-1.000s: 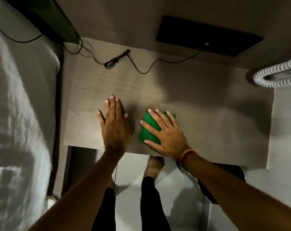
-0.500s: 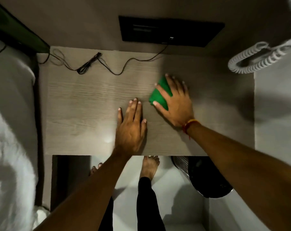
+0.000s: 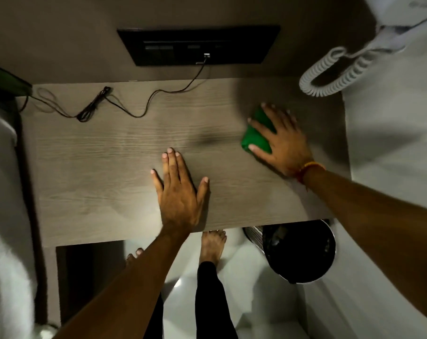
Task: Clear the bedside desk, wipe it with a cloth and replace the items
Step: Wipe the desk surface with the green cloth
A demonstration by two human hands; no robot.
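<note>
The green cloth (image 3: pixel 255 134) lies on the right part of the table (image 3: pixel 97 167), toward its far edge, pinned flat under the right hand (image 3: pixel 281 140). That hand is spread wide over it, palm down, fingers splayed; the cloth shows green between and beyond the thumb and first fingers on the hand's left side, while the rest of it is hidden beneath the palm. An orange band (image 3: pixel 310 167) circles the right wrist. The left hand (image 3: pixel 180 189) is well apart from the cloth, resting flat on bare wood near the table's front edge at about the middle, fingers straight and close together, thumb out to the right, holding nothing. A thin black cable (image 3: pixel 144 111) runs along the far left of the table and up to a dark wall panel (image 3: pixel 232 37). A coiled white cord (image 3: pixel 329 77) hangs above the far right corner. Below the front edge stands a black bin (image 3: pixel 303 253) beside the person's bare foot (image 3: pixel 212 245).
</note>
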